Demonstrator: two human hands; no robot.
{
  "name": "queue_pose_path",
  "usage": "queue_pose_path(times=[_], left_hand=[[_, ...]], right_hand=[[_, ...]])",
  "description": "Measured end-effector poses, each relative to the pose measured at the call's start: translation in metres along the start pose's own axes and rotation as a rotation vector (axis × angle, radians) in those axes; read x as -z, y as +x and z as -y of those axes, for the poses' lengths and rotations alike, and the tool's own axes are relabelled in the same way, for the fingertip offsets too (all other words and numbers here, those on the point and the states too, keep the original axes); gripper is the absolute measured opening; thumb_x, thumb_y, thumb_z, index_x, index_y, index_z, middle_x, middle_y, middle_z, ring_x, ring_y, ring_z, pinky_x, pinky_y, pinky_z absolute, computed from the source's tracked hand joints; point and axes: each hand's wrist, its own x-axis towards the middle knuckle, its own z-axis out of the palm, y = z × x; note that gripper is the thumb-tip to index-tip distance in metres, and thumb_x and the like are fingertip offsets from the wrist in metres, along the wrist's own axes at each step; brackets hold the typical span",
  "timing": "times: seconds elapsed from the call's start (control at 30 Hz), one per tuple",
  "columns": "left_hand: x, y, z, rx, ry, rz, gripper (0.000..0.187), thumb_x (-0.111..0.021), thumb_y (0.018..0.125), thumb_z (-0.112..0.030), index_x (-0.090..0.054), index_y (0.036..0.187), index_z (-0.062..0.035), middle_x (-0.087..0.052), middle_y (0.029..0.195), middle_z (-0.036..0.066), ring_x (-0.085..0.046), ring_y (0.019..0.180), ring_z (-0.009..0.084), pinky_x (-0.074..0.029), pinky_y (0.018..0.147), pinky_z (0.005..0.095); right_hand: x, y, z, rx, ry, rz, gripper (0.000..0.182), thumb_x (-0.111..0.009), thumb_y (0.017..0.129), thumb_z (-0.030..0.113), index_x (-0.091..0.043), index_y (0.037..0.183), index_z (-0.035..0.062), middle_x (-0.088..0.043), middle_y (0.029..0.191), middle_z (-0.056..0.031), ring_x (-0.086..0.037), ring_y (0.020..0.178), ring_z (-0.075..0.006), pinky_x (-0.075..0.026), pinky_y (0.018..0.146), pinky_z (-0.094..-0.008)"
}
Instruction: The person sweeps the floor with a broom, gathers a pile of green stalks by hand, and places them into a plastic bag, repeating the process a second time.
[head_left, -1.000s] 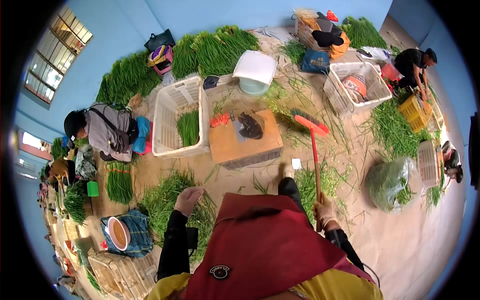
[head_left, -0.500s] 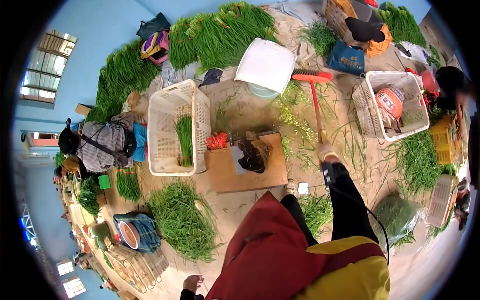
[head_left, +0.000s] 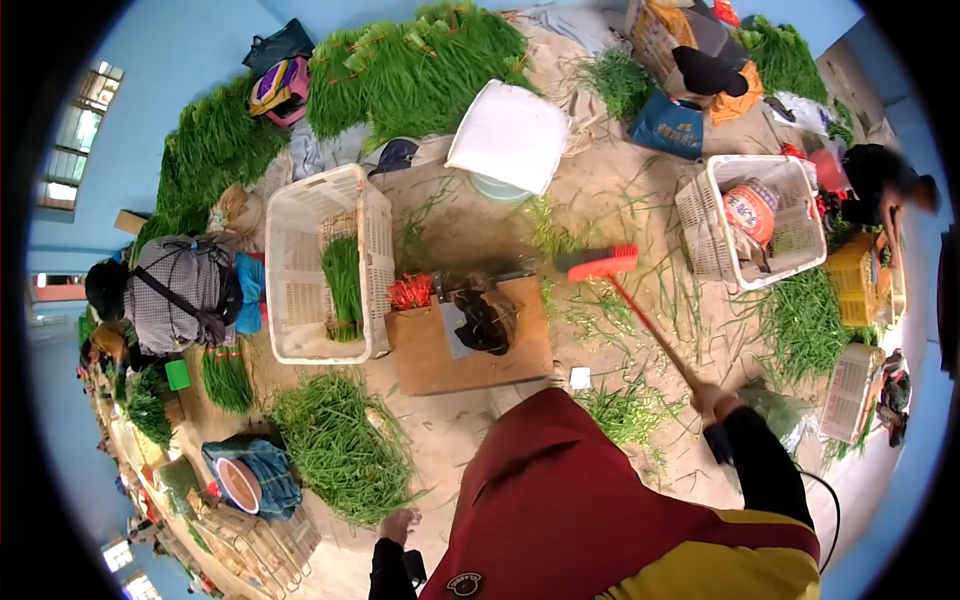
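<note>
My right hand [head_left: 708, 398] is wrapped around the handle end of a red broom [head_left: 603, 263]. Its head rests on the floor among scattered green stalks and pale trimmings, right of a wooden board [head_left: 470, 377]. My left hand [head_left: 400, 523] hangs low beside my red apron, holding nothing, its fingers loosely apart. Near it lies a heap of loose green stalks [head_left: 340, 445]. On the board sit a dark pair of gloves or a cloth [head_left: 485, 322], a metal plate and a bunch of red ties [head_left: 410, 292].
A white crate [head_left: 380, 270] holding a green bundle stands left of the board. A white cushioned stool [head_left: 510, 138] is behind it. Another white crate [head_left: 735, 275] with a sack stands right. Stacked green bundles [head_left: 410, 75] line the wall. A person in a checked top [head_left: 185, 290] works at left.
The broom has been pulled nearer and its head swung down and left; my right hand moved right and toward me. My left hand rose slightly. The whole view shifted a little.
</note>
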Motion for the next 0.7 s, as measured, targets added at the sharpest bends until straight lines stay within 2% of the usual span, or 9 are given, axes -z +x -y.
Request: queue_pose_path(times=[0.03, 0.07, 0.13, 0.2, 0.37, 0.53, 0.6, 0.63, 0.7], left_hand=[[0.0, 0.015, -0.002, -0.042, -0.041, 0.034, 0.035, -0.053, 0.073, -0.033, -0.062, 0.095, -0.0072, -0.064, 0.086, 0.003, -0.06, 0.079, 0.0131, -0.046, 0.063, 0.0289], [0.0, 0.023, -0.004, -0.08, -0.082, 0.066, 0.034, -0.053, 0.073, -0.033, -0.062, 0.094, -0.0074, -0.064, 0.085, 0.003, -0.059, 0.077, 0.0133, -0.046, 0.062, 0.0287], [-0.002, 0.031, -0.025, -0.001, 0.002, 0.084, 0.035, -0.053, 0.073, -0.032, -0.062, 0.096, -0.0075, -0.063, 0.081, 0.004, -0.059, 0.074, 0.014, -0.045, 0.061, 0.0276], [-0.002, 0.036, -0.037, 0.018, 0.001, 0.118, 0.035, -0.053, 0.074, -0.031, -0.062, 0.098, -0.0072, -0.061, 0.079, 0.005, -0.057, 0.072, 0.0144, -0.045, 0.06, 0.0275], [0.002, 0.044, -0.047, -0.01, 0.026, 0.131, 0.033, -0.051, 0.077, -0.028, -0.06, 0.1, -0.0052, -0.063, 0.084, 0.005, -0.058, 0.068, 0.0138, -0.046, 0.058, 0.0262], [0.004, 0.031, -0.064, 0.008, 0.03, 0.123, 0.031, -0.053, 0.077, -0.024, -0.058, 0.099, -0.0028, -0.062, 0.088, 0.008, -0.059, 0.076, 0.0182, -0.047, 0.066, 0.0302], [0.002, 0.016, -0.066, -0.05, 0.021, 0.0, 0.022, -0.051, 0.075, -0.026, -0.059, 0.082, -0.006, -0.062, 0.078, 0.004, -0.059, 0.071, 0.0139, -0.047, 0.058, 0.0279], [0.004, 0.008, -0.064, -0.046, 0.043, -0.038, 0.024, -0.052, 0.074, -0.026, -0.059, 0.084, -0.0059, -0.063, 0.079, 0.005, -0.059, 0.071, 0.0146, -0.047, 0.059, 0.0283], [0.005, -0.015, -0.062, -0.01, 0.07, -0.115, 0.027, -0.054, 0.072, -0.028, -0.058, 0.085, -0.0056, -0.064, 0.08, 0.005, -0.06, 0.073, 0.0156, -0.047, 0.061, 0.0299]], right_hand=[[0.013, -0.047, 0.013, -0.073, -0.003, 0.1, 0.03, -0.051, 0.074, 0.022, -0.058, 0.096, 0.0027, -0.061, 0.083, -0.0233, -0.06, 0.083, -0.0359, -0.047, 0.071, -0.0426], [-0.011, -0.063, -0.01, -0.134, -0.066, 0.184, 0.04, -0.05, 0.075, 0.023, -0.052, 0.111, 0.0063, -0.061, 0.084, -0.0231, -0.06, 0.084, -0.036, -0.047, 0.07, -0.0439], [0.0, -0.123, -0.006, -0.12, 0.121, 0.208, 0.059, -0.053, 0.077, 0.02, -0.032, 0.133, 0.0189, -0.06, 0.071, -0.0133, -0.059, 0.061, -0.0259, -0.047, 0.056, -0.0358], [0.055, -0.193, 0.04, -0.245, 0.498, 0.277, 0.061, -0.052, 0.08, 0.015, -0.029, 0.136, 0.02, -0.053, 0.063, -0.0038, -0.049, 0.05, -0.0115, -0.042, 0.043, -0.0267], [0.048, -0.211, 0.045, -0.246, 0.721, 0.032, 0.056, -0.05, 0.082, 0.013, -0.031, 0.135, 0.0194, -0.051, 0.061, -0.0029, -0.048, 0.049, -0.0109, -0.042, 0.044, -0.0257], [0.063, -0.044, 0.02, 0.075, 0.64, -0.37, 0.049, -0.052, 0.082, 0.018, -0.039, 0.128, 0.0124, -0.053, 0.065, -0.0088, -0.052, 0.057, -0.0164, -0.044, 0.052, -0.0315], [0.083, 0.045, 0.017, 0.084, 0.656, -0.429, 0.049, -0.053, 0.082, 0.019, -0.039, 0.128, 0.0138, -0.055, 0.067, -0.0106, -0.053, 0.057, -0.018, -0.044, 0.053, -0.032], [0.092, 0.091, 0.015, 0.072, 0.422, -0.521, 0.05, -0.052, 0.082, 0.019, -0.038, 0.129, 0.0173, -0.058, 0.071, -0.0152, -0.057, 0.061, -0.0235, -0.045, 0.055, -0.0347], [0.12, 0.16, 0.022, 0.017, 0.535, -0.478, 0.047, -0.053, 0.081, 0.022, -0.041, 0.126, 0.0181, -0.06, 0.075, -0.0201, -0.059, 0.071, -0.0328, -0.046, 0.06, -0.0394]])
